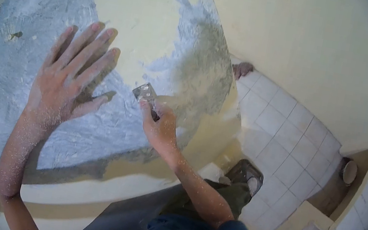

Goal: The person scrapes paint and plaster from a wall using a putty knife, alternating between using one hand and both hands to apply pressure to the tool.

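Note:
My left hand is spread out with its fingers apart, leaning on the wall. White dust covers that hand and forearm. In my right hand is a putty knife, its flat metal blade smeared with pale material and lying close to the wall. My fingers hide most of its handle. Around both hands, the cream paint gives way to a rough grey-white patch with ragged edges. Toward the corner on the right, the patch turns darker and greenish.
White tiles cover the floor to the right. Near my leg is a dark tray with something pale in it. A pale round container stands in a low recess. A crumpled brownish cloth-like thing lies at the wall corner.

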`<act>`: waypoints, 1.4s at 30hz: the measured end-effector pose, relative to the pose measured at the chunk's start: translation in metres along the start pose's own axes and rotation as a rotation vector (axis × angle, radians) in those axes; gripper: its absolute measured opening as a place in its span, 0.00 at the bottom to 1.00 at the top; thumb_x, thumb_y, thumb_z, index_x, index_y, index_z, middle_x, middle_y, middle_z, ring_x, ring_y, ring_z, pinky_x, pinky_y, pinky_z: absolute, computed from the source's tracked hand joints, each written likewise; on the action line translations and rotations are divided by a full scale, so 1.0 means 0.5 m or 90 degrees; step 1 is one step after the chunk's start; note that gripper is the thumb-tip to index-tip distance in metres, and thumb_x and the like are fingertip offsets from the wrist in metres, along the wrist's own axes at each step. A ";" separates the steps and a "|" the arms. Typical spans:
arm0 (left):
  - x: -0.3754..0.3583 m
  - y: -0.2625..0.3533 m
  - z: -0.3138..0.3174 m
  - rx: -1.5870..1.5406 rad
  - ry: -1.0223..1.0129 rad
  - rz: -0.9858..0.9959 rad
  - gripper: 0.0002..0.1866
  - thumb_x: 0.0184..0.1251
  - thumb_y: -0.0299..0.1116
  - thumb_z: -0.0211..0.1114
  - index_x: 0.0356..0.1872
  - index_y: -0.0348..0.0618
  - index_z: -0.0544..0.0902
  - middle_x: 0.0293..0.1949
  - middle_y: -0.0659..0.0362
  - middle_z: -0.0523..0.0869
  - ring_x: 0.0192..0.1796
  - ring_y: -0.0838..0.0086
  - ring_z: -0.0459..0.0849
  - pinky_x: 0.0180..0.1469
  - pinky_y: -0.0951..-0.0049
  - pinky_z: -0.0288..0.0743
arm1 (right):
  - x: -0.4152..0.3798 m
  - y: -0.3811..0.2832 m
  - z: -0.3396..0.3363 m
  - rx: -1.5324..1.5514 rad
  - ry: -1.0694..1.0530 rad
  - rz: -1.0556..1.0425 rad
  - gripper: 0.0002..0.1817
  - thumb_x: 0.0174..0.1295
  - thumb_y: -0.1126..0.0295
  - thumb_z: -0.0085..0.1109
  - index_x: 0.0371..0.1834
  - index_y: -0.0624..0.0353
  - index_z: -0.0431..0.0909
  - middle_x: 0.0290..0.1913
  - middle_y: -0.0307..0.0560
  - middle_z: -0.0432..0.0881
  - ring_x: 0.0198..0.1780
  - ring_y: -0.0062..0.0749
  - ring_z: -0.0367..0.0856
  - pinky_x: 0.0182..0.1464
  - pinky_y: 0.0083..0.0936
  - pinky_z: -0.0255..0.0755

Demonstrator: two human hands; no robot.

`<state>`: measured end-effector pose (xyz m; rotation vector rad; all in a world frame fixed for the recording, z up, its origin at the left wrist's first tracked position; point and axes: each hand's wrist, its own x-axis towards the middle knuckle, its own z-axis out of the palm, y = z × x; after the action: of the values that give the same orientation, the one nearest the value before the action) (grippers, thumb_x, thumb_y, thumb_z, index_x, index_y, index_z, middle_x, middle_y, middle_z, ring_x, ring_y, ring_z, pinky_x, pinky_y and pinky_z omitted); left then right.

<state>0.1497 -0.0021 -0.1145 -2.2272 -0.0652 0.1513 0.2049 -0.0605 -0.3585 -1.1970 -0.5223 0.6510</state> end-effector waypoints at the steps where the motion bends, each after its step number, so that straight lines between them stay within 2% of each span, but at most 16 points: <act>1: -0.001 -0.001 -0.003 0.001 0.001 -0.001 0.42 0.59 0.65 0.63 0.72 0.55 0.70 0.76 0.58 0.67 0.79 0.60 0.60 0.81 0.48 0.48 | -0.021 0.016 0.010 0.014 0.013 0.013 0.20 0.70 0.56 0.58 0.37 0.67 0.81 0.18 0.57 0.73 0.20 0.37 0.69 0.28 0.38 0.65; 3: 0.001 -0.007 -0.001 -0.002 0.013 -0.006 0.42 0.59 0.65 0.63 0.72 0.54 0.69 0.75 0.58 0.67 0.79 0.60 0.60 0.80 0.48 0.49 | -0.024 0.026 0.023 0.040 0.040 -0.001 0.20 0.70 0.56 0.58 0.37 0.67 0.82 0.18 0.57 0.73 0.20 0.38 0.70 0.28 0.38 0.65; 6: 0.006 -0.005 0.003 0.005 0.015 0.002 0.41 0.60 0.64 0.63 0.71 0.53 0.70 0.75 0.58 0.67 0.79 0.60 0.60 0.80 0.48 0.50 | 0.022 -0.001 0.015 0.022 0.034 -0.060 0.22 0.71 0.57 0.59 0.27 0.66 0.76 0.15 0.38 0.64 0.22 0.18 0.62 0.24 0.30 0.58; 9: -0.005 -0.004 0.004 -0.021 0.006 0.009 0.40 0.61 0.62 0.63 0.70 0.51 0.71 0.75 0.58 0.67 0.79 0.60 0.60 0.80 0.48 0.50 | -0.020 0.000 -0.010 -0.002 -0.031 0.069 0.23 0.70 0.56 0.60 0.24 0.65 0.75 0.15 0.34 0.64 0.21 0.16 0.62 0.23 0.28 0.56; 12: 0.003 -0.010 -0.003 -0.027 0.018 0.010 0.39 0.62 0.61 0.64 0.70 0.50 0.71 0.75 0.58 0.67 0.79 0.61 0.60 0.80 0.48 0.50 | -0.004 -0.002 -0.003 0.067 -0.015 0.052 0.23 0.70 0.56 0.58 0.27 0.68 0.76 0.14 0.47 0.65 0.21 0.20 0.64 0.24 0.33 0.59; 15: -0.009 -0.004 -0.003 -0.044 0.000 0.019 0.38 0.62 0.59 0.64 0.70 0.50 0.71 0.75 0.58 0.68 0.79 0.62 0.60 0.80 0.48 0.51 | -0.012 0.011 -0.011 0.030 -0.033 0.071 0.25 0.70 0.55 0.60 0.20 0.63 0.73 0.15 0.31 0.63 0.21 0.14 0.61 0.22 0.27 0.53; 21: 0.001 -0.018 -0.014 -0.064 0.010 0.026 0.38 0.63 0.54 0.64 0.71 0.46 0.70 0.75 0.57 0.68 0.78 0.62 0.61 0.80 0.49 0.52 | 0.017 -0.006 -0.001 0.096 -0.014 -0.001 0.25 0.69 0.56 0.62 0.19 0.62 0.73 0.15 0.28 0.60 0.20 0.13 0.57 0.21 0.26 0.51; 22: -0.002 -0.023 -0.020 -0.067 0.008 0.029 0.38 0.63 0.53 0.64 0.71 0.46 0.69 0.75 0.56 0.68 0.78 0.62 0.61 0.80 0.50 0.52 | -0.007 -0.003 0.000 0.091 -0.021 0.049 0.24 0.69 0.56 0.62 0.19 0.62 0.73 0.15 0.28 0.60 0.20 0.13 0.57 0.21 0.25 0.50; 24: 0.001 -0.033 -0.023 -0.093 0.036 0.012 0.40 0.56 0.47 0.70 0.71 0.46 0.69 0.75 0.58 0.67 0.78 0.64 0.61 0.81 0.54 0.51 | -0.020 0.001 0.002 0.082 -0.032 0.112 0.24 0.69 0.57 0.63 0.19 0.62 0.73 0.15 0.28 0.59 0.20 0.12 0.56 0.21 0.24 0.50; 25: -0.001 -0.032 -0.023 -0.112 0.039 0.009 0.42 0.52 0.43 0.73 0.71 0.45 0.69 0.75 0.59 0.67 0.79 0.66 0.60 0.82 0.56 0.50 | -0.007 0.001 0.005 0.084 -0.023 0.053 0.24 0.69 0.56 0.63 0.20 0.62 0.73 0.15 0.28 0.60 0.20 0.12 0.56 0.21 0.24 0.50; 27: 0.003 -0.033 -0.027 -0.094 0.039 0.015 0.43 0.51 0.43 0.73 0.71 0.45 0.69 0.74 0.58 0.68 0.78 0.66 0.61 0.82 0.56 0.51 | 0.019 0.003 0.010 0.088 0.001 -0.053 0.23 0.69 0.56 0.63 0.21 0.62 0.74 0.15 0.28 0.61 0.20 0.13 0.57 0.21 0.24 0.50; 30: -0.006 -0.032 -0.023 -0.103 0.029 0.029 0.42 0.52 0.46 0.71 0.71 0.44 0.70 0.74 0.56 0.69 0.78 0.63 0.62 0.80 0.54 0.53 | -0.012 0.005 0.010 0.054 0.000 0.061 0.24 0.69 0.57 0.62 0.21 0.63 0.73 0.15 0.29 0.62 0.21 0.13 0.57 0.21 0.25 0.50; 34: -0.001 -0.034 -0.031 -0.107 0.027 0.025 0.42 0.51 0.44 0.73 0.70 0.43 0.70 0.73 0.57 0.68 0.78 0.65 0.61 0.82 0.56 0.52 | 0.004 -0.030 0.012 0.053 0.021 0.002 0.24 0.69 0.56 0.62 0.21 0.64 0.72 0.15 0.30 0.63 0.21 0.14 0.58 0.21 0.26 0.51; 36: -0.005 -0.036 -0.029 -0.130 0.029 0.024 0.41 0.50 0.44 0.71 0.69 0.43 0.71 0.73 0.56 0.69 0.77 0.62 0.63 0.80 0.53 0.54 | 0.008 -0.026 0.014 0.076 0.021 -0.019 0.24 0.69 0.56 0.62 0.21 0.64 0.72 0.15 0.31 0.62 0.21 0.14 0.58 0.22 0.26 0.52; 38: -0.001 -0.045 -0.029 -0.132 0.049 0.019 0.41 0.50 0.44 0.69 0.69 0.43 0.71 0.73 0.55 0.70 0.77 0.60 0.64 0.79 0.51 0.55 | -0.024 -0.010 0.031 0.090 0.018 0.041 0.24 0.70 0.56 0.61 0.21 0.64 0.72 0.15 0.31 0.62 0.21 0.15 0.59 0.22 0.27 0.52; 42: 0.007 -0.046 -0.026 -0.118 0.052 0.029 0.39 0.54 0.46 0.68 0.68 0.40 0.72 0.72 0.54 0.71 0.77 0.61 0.63 0.80 0.53 0.54 | 0.013 -0.045 0.022 0.031 -0.011 0.001 0.24 0.70 0.56 0.60 0.21 0.63 0.71 0.16 0.30 0.60 0.23 0.14 0.59 0.23 0.28 0.52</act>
<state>0.1549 0.0019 -0.0888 -2.4183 0.0175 0.0818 0.2059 -0.0537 -0.3334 -1.1474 -0.5173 0.6718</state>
